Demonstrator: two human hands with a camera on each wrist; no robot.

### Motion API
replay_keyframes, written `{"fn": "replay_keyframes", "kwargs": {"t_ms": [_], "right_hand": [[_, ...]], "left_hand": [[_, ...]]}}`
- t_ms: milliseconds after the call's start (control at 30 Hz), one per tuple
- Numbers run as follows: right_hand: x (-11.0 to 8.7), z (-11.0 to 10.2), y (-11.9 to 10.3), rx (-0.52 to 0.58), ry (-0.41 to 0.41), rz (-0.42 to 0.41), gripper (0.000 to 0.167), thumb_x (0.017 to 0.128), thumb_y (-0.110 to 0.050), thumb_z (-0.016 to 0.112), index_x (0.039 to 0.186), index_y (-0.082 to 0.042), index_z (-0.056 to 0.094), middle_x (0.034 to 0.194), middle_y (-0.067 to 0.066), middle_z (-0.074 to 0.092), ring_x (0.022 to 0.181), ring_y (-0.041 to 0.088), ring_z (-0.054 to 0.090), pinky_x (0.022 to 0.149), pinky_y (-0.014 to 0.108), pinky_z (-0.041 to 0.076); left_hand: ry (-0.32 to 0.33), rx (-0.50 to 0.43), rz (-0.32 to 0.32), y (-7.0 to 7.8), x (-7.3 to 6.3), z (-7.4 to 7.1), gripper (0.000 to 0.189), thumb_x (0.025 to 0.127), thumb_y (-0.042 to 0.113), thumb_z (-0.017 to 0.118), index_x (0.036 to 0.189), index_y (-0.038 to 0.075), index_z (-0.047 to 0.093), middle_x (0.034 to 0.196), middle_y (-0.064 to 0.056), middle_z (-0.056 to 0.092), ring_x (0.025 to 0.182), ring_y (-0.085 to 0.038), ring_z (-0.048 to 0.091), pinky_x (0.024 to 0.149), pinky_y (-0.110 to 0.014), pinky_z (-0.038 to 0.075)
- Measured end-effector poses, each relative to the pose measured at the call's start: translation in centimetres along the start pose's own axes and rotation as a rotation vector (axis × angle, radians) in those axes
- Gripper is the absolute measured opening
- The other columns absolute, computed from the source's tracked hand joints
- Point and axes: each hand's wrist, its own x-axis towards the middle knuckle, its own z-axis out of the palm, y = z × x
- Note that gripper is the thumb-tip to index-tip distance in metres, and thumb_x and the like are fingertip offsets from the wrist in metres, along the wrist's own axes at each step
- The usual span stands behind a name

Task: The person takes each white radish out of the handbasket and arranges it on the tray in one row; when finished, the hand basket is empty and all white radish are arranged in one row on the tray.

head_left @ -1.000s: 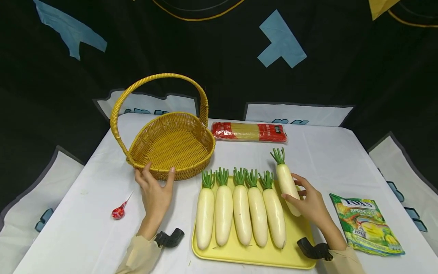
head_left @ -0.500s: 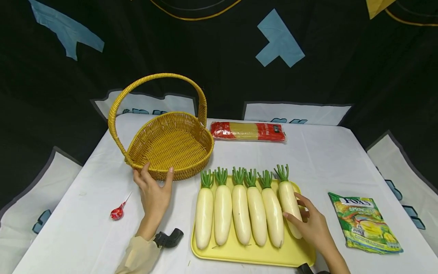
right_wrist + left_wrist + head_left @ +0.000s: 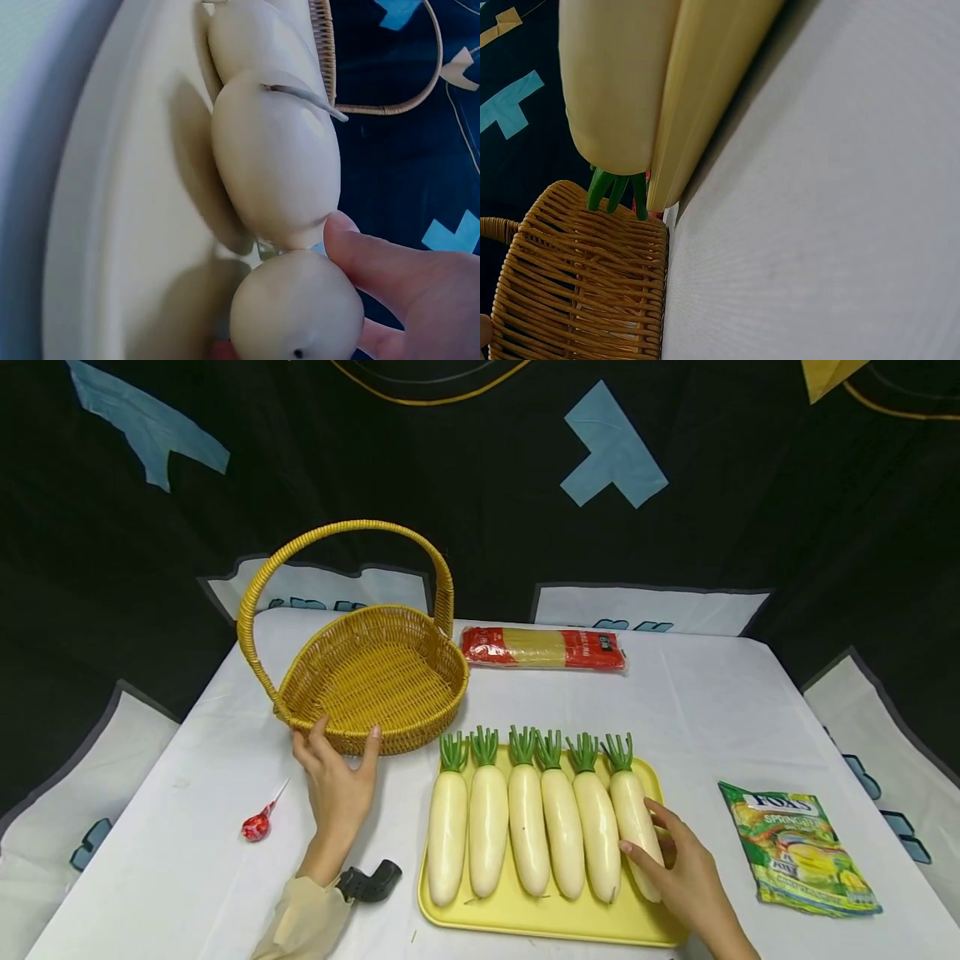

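Several white radishes (image 3: pixel 528 835) with trimmed green tops lie side by side on a yellow tray (image 3: pixel 547 935). The rightmost radish (image 3: pixel 633 827) is pinched by my right hand (image 3: pixel 690 877), thumb on its left side and fingers on its right. In the right wrist view the thumb presses the side of that radish (image 3: pixel 296 307), its root end facing the camera. My left hand (image 3: pixel 341 793) touches the near rim of a yellow wicker basket (image 3: pixel 382 681), fingers spread and thumb against its front. Most of the left hand lies outside the left wrist view, which shows the basket's woven side (image 3: pixel 592 277).
Behind the tray lies a red and yellow packet of noodles (image 3: pixel 543 648). A green Fox's candy bag (image 3: pixel 802 852) is to the right. A red-wrapped lollipop (image 3: pixel 257 827) rests left of my left hand. The basket's tall handle (image 3: pixel 352 527) arches upward.
My right hand has lowered the radish toward me, from slanting over the tray's far right to lying beside the others. The left hand has kept its place at the basket.
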Motion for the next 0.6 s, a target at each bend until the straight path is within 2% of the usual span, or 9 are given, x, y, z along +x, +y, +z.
{"fn": "replay_keyframes", "kwargs": {"t_ms": [167, 333, 467, 600], "right_hand": [[-0.33, 0.25, -0.17, -0.038, 0.031, -0.036, 0.062, 0.088, -0.043, 0.054, 0.136, -0.009, 0.037, 0.123, 0.021, 0.049, 0.091, 0.026, 0.062, 0.065, 0.029, 0.052], [-0.53, 0.29, -0.41, -0.111, 0.084, -0.073, 0.05, 0.093, -0.039, 0.047, 0.132, -0.008, 0.044, 0.119, 0.016, 0.053, 0.092, 0.025, 0.062, 0.069, 0.031, 0.051], [-0.44, 0.13, -0.58, -0.172, 0.088, -0.084, 0.049, 0.092, -0.039, 0.047, 0.131, -0.009, 0.045, 0.117, 0.015, 0.055, 0.09, 0.025, 0.062, 0.07, 0.036, 0.051], [-0.2, -0.12, -0.64, -0.202, 0.078, -0.083, 0.05, 0.091, -0.041, 0.049, 0.13, -0.01, 0.046, 0.111, 0.013, 0.058, 0.087, 0.021, 0.062, 0.066, 0.035, 0.049]], "left_hand": [[-0.016, 0.003, -0.015, 0.06, -0.02, -0.06, 0.078, 0.082, 0.058, 0.052, 0.14, 0.017, 0.019, 0.148, -0.02, -0.003, 0.123, -0.051, 0.031, 0.084, -0.061, 0.036], [-0.022, 0.005, -0.026, 0.08, -0.1, -0.16, 0.078, 0.082, 0.058, 0.052, 0.14, 0.017, 0.018, 0.149, -0.019, -0.003, 0.123, -0.051, 0.031, 0.085, -0.061, 0.035], [-0.022, 0.002, -0.025, 0.08, -0.04, -0.18, 0.078, 0.082, 0.059, 0.052, 0.139, 0.017, 0.019, 0.149, -0.019, -0.004, 0.125, -0.05, 0.03, 0.088, -0.061, 0.034], [-0.026, -0.003, -0.024, 0.11, -0.01, -0.23, 0.078, 0.082, 0.058, 0.052, 0.139, 0.016, 0.019, 0.149, -0.019, -0.004, 0.126, -0.05, 0.028, 0.09, -0.061, 0.032]]}}
